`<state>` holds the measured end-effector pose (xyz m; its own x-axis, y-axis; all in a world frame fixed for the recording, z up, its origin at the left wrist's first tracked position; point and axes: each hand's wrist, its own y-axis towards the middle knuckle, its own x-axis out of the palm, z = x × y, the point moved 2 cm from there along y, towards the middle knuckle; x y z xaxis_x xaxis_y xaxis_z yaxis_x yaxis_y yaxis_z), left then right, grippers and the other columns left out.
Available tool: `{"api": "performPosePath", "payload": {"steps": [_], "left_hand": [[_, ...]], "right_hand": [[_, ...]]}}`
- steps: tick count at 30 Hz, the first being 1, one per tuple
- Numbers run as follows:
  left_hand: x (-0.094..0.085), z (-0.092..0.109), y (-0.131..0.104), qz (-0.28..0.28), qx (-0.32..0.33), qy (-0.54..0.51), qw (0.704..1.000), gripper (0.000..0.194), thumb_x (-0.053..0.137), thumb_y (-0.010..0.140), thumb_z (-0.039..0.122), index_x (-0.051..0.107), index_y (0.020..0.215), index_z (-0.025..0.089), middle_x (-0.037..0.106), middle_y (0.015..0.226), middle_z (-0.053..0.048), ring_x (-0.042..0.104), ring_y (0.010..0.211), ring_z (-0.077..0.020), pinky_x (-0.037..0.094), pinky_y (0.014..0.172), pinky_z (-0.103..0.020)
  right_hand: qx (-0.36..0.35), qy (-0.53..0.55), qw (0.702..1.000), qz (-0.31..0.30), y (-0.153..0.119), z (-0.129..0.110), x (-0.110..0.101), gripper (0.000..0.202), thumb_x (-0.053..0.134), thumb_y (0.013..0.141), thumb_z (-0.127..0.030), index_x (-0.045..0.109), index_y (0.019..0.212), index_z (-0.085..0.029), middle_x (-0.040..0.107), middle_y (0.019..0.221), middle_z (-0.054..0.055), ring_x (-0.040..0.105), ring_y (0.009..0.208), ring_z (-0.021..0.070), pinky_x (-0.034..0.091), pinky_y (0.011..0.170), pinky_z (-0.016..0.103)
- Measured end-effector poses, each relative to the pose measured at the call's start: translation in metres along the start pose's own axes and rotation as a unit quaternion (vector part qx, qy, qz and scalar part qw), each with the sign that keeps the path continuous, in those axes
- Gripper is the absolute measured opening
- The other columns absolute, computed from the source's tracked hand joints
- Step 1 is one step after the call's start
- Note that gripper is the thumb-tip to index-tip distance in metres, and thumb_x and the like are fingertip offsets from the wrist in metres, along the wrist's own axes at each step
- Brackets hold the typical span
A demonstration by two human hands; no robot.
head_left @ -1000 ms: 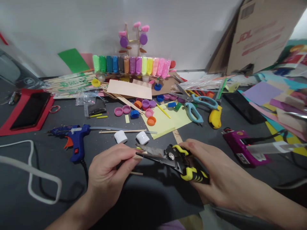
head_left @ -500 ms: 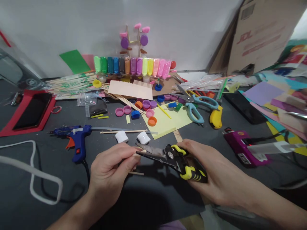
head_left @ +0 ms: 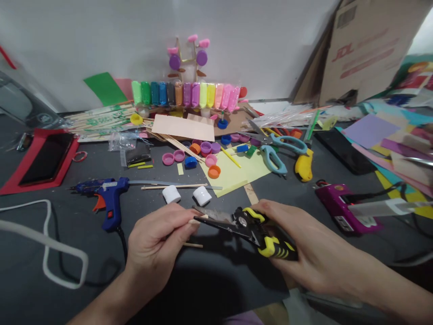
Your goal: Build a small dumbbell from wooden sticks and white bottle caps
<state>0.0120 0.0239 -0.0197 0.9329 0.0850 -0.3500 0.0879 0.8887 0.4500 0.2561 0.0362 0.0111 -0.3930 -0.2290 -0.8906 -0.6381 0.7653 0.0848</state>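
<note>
My right hand (head_left: 304, 248) is wrapped round the yellow-and-black handles of a pair of wire strippers (head_left: 241, 221), whose jaws point left and stand a little apart. My left hand (head_left: 160, 239) pinches a thin wooden stick, mostly hidden by the fingers; its pale end (head_left: 202, 217) lies between the tips of the jaws. Just beyond my fingertips are two white caps (head_left: 171, 194), side by side on the dark table. A short thin stick (head_left: 192, 245) lies beneath my left hand.
A blue glue gun (head_left: 113, 194) with its cord lies left. Coloured caps (head_left: 206, 147), yellow paper (head_left: 233, 180) and blue-handled scissors (head_left: 274, 160) spread behind my hands. To the right are a yellow cutter (head_left: 304, 166) and a purple device (head_left: 341, 210). A clay pack row (head_left: 182, 94) stands at the back.
The wire strippers and my right hand have shifted slightly right and down. The jaws look a little closer together about the stick's end. My left hand keeps its pinch.
</note>
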Motion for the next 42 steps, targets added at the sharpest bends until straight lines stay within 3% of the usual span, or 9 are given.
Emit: {"api": "performPosePath", "payload": {"steps": [4, 10, 17, 24, 30, 33, 37, 42], "left_hand": [[-0.001, 0.000, 0.001, -0.011, 0.003, 0.004, 1.000, 0.025, 0.059, 0.086, 0.002, 0.066, 0.069, 0.020, 0.067, 0.067, 0.004, 0.062, 0.062, -0.0074, 0.049, 0.062, -0.015], [-0.002, 0.001, 0.001, -0.040, -0.004, -0.001, 0.999, 0.026, 0.057, 0.087, 0.004, 0.061, 0.067, 0.020, 0.063, 0.065, 0.005, 0.061, 0.060, -0.0063, 0.047, 0.060, -0.013], [0.003, -0.002, 0.000, -0.060, -0.016, -0.019, 0.998, 0.027, 0.055, 0.089, 0.005, 0.060, 0.066, 0.019, 0.059, 0.061, 0.005, 0.056, 0.057, -0.0065, 0.044, 0.056, -0.014], [0.005, -0.005, -0.001, -0.070, -0.054, -0.047, 0.995, 0.028, 0.057, 0.090, 0.009, 0.064, 0.065, 0.019, 0.057, 0.058, 0.004, 0.055, 0.053, -0.0078, 0.043, 0.052, -0.017], [0.009, -0.007, -0.006, -0.056, -0.126, -0.135, 0.981, 0.024, 0.055, 0.090, 0.008, 0.075, 0.082, 0.019, 0.059, 0.056, 0.004, 0.054, 0.045, -0.0066, 0.045, 0.046, -0.016], [0.010, -0.008, -0.008, -0.051, -0.150, -0.169, 0.973, 0.024, 0.056, 0.092, 0.011, 0.077, 0.087, 0.021, 0.058, 0.057, 0.004, 0.055, 0.047, -0.0067, 0.046, 0.046, -0.015], [0.007, -0.007, -0.007, -0.046, -0.134, -0.153, 0.978, 0.024, 0.056, 0.091, 0.011, 0.077, 0.088, 0.022, 0.055, 0.055, 0.005, 0.053, 0.049, -0.0069, 0.045, 0.049, -0.015], [0.004, -0.003, -0.002, -0.024, -0.090, -0.075, 0.993, 0.022, 0.059, 0.087, 0.009, 0.071, 0.073, 0.020, 0.056, 0.057, 0.005, 0.052, 0.051, -0.0067, 0.042, 0.050, -0.015]], "right_hand": [[-0.006, -0.004, 1.000, 0.004, 0.000, 0.001, -0.001, 0.029, 0.054, 0.075, -0.017, 0.054, 0.104, -0.021, 0.072, 0.091, 0.010, 0.071, 0.077, 0.0253, 0.058, 0.064, 0.032], [-0.035, -0.040, 0.998, 0.033, 0.000, 0.004, 0.000, 0.034, 0.053, 0.078, -0.018, 0.052, 0.113, -0.017, 0.071, 0.098, 0.013, 0.071, 0.085, 0.0265, 0.060, 0.074, 0.035], [0.012, 0.016, 1.000, -0.014, -0.001, 0.004, 0.000, 0.023, 0.056, 0.074, -0.014, 0.056, 0.095, -0.022, 0.072, 0.089, 0.008, 0.071, 0.076, 0.0234, 0.056, 0.062, 0.030], [-0.008, 0.005, 1.000, 0.010, -0.001, 0.004, -0.001, 0.019, 0.053, 0.075, -0.015, 0.056, 0.093, -0.021, 0.070, 0.081, 0.008, 0.068, 0.068, 0.0231, 0.055, 0.061, 0.031], [-0.002, -0.031, 0.999, 0.039, -0.003, 0.010, 0.006, 0.016, 0.051, 0.077, -0.014, 0.057, 0.091, -0.021, 0.070, 0.079, 0.007, 0.068, 0.064, 0.0232, 0.051, 0.056, 0.030], [0.005, -0.011, 0.999, 0.048, -0.002, 0.012, 0.007, 0.022, 0.053, 0.078, -0.017, 0.056, 0.100, -0.019, 0.071, 0.084, 0.008, 0.069, 0.069, 0.0229, 0.054, 0.060, 0.030], [0.002, -0.005, 0.999, 0.037, -0.001, 0.009, 0.004, 0.026, 0.054, 0.077, -0.017, 0.055, 0.102, -0.020, 0.072, 0.091, 0.009, 0.070, 0.077, 0.0241, 0.056, 0.065, 0.031], [0.009, 0.005, 1.000, 0.015, -0.001, 0.006, 0.002, 0.022, 0.056, 0.074, -0.016, 0.055, 0.095, -0.022, 0.072, 0.087, 0.008, 0.070, 0.073, 0.0246, 0.055, 0.061, 0.031]]}}
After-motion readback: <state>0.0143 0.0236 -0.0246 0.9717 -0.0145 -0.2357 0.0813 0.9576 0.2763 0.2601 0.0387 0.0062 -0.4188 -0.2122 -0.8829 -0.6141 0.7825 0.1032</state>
